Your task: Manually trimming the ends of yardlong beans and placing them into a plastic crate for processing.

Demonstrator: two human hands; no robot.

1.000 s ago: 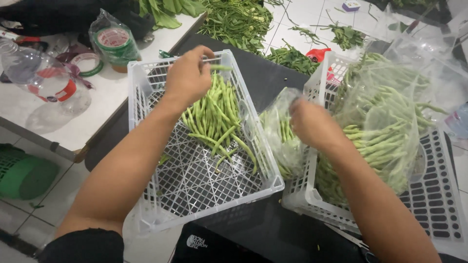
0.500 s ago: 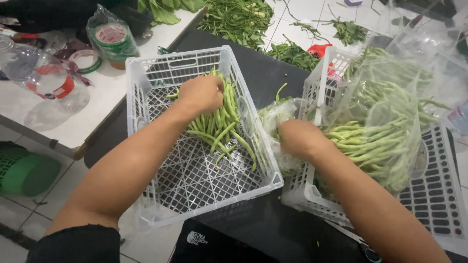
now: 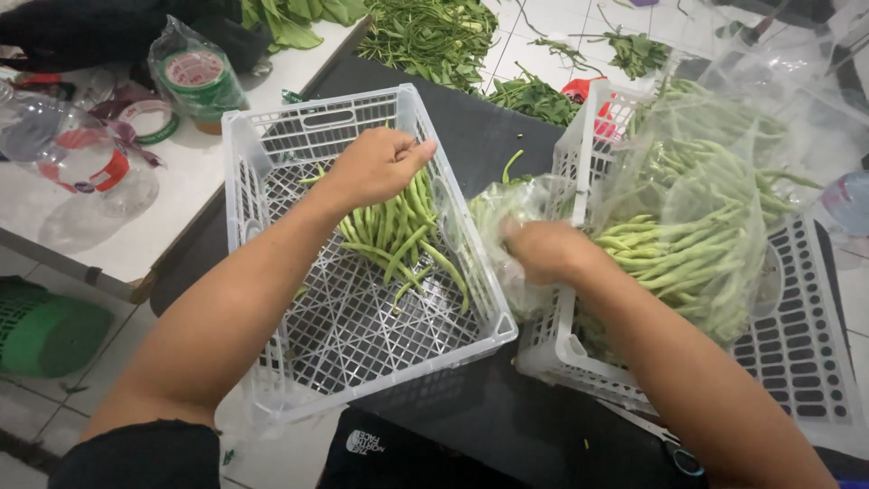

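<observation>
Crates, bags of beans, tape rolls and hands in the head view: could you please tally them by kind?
White plastic crates: 2, left crate and right crate
Clear bags of green beans: 2, small bag and large bag
Tape rolls: 2, bagged roll and loose roll
Hands: 2, left hand and right hand
Total: 8

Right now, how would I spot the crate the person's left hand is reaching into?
Start at the black table and find the two white plastic lattice crates on it. It is the left crate, where the left hand rests on a loose pile of green beans. Unlike the right crate, it holds no clear plastic bag.
</observation>
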